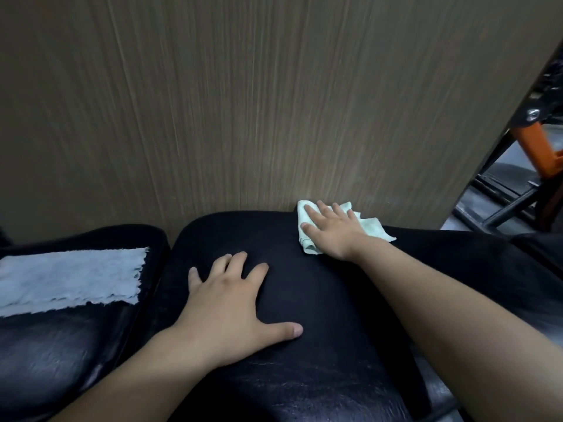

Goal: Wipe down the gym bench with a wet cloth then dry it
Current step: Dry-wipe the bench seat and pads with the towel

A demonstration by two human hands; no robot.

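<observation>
Bench pad (320, 300): black padded surface, scuffed and creased along the near edge. It runs under both hands, with its far edge butting a wood-grain panel (243, 102).

Pale green cloth (373, 228): crumpled, lying on the far right part of the pad, just short of the panel. It sits beneath the fingers (315, 213) of the right hand (333, 233), with corners protruding beyond the fingertips and to the right of the palm.

Right hand: flat, palm down, fingers spread and extended, pressing the cloth onto the pad rather than gripping it.

Left hand (225, 306): flat on the bare pad, fingers splayed, thumb out to the right, holding nothing. It is well apart from the cloth.

Left of the left hand's fingers, a second black pad (61, 345) carries a light blue fluffy towel (70, 278), spread flat and untouched.

Right of the right hand, past the panel's edge: black metal framing (502, 205) with an orange part (536, 147).
</observation>
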